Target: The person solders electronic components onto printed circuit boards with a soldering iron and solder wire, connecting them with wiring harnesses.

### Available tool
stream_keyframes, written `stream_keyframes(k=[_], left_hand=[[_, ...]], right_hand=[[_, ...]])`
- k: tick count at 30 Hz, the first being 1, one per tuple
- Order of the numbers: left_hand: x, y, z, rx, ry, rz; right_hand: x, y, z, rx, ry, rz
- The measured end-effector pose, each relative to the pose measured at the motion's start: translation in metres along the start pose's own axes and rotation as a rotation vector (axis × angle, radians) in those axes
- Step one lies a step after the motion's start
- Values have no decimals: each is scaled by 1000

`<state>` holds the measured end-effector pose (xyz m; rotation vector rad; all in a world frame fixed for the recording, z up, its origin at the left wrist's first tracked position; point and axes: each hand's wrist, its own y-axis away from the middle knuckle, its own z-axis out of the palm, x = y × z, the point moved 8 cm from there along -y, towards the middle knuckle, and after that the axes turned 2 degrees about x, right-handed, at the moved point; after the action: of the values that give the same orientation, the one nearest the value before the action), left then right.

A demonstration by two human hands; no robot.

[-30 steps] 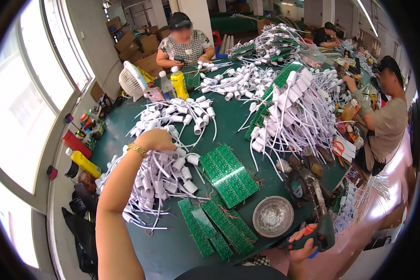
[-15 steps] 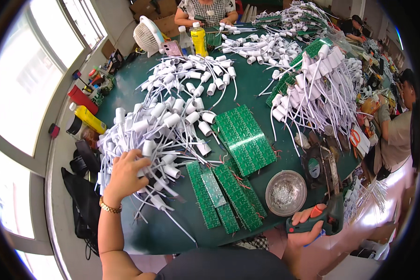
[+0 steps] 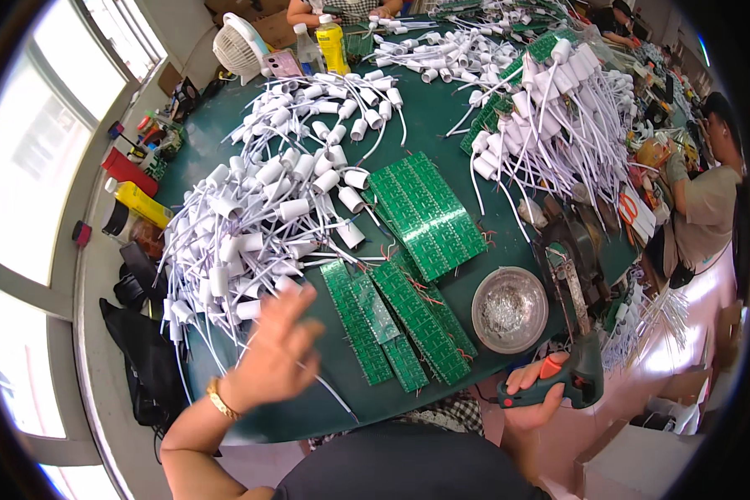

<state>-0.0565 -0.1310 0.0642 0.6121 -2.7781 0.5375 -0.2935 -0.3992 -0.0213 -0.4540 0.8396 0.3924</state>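
My left hand [image 3: 277, 350] is raised at the near edge of a heap of white lamp holders with wire leads [image 3: 225, 225]. Its fingers are smeared by motion, and a white lead [image 3: 336, 400] runs out from beneath it across the table. Whether the hand grips that lead I cannot tell. On the right, my right hand [image 3: 535, 398] is wrapped round the handle of a dark green pistol-shaped power tool [image 3: 587, 375] with an orange trigger. Between the hands lie narrow green circuit boards [image 3: 421, 321], with a wider board panel [image 3: 429, 217] behind them.
A round bowl of shiny metal scraps [image 3: 510, 310] stands beside the tool. More white lamp holders [image 3: 550, 125] are piled at the far right, near orange-handled scissors [image 3: 631, 208]. Bottles [image 3: 333, 46] and a fan [image 3: 240, 50] stand at the back. Two co-workers sit around.
My left hand has lifted off the lamp holder heap and come right and nearer to me. The white lead beneath it has shifted right. The right hand keeps its hold on the tool.
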Motion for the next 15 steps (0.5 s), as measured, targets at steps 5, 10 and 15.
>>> stream_keyframes(k=[5,10,15], left_hand=[[0,69,78,-224,384,1],[-94,81,39,-282,519,-128],[-63,40,24,-145,344,-350]], right_hand=[[13,-3,15,-1,3,69],[20,-10,32,-64,-31,148],[36,-6,44,-130,-30,198]])
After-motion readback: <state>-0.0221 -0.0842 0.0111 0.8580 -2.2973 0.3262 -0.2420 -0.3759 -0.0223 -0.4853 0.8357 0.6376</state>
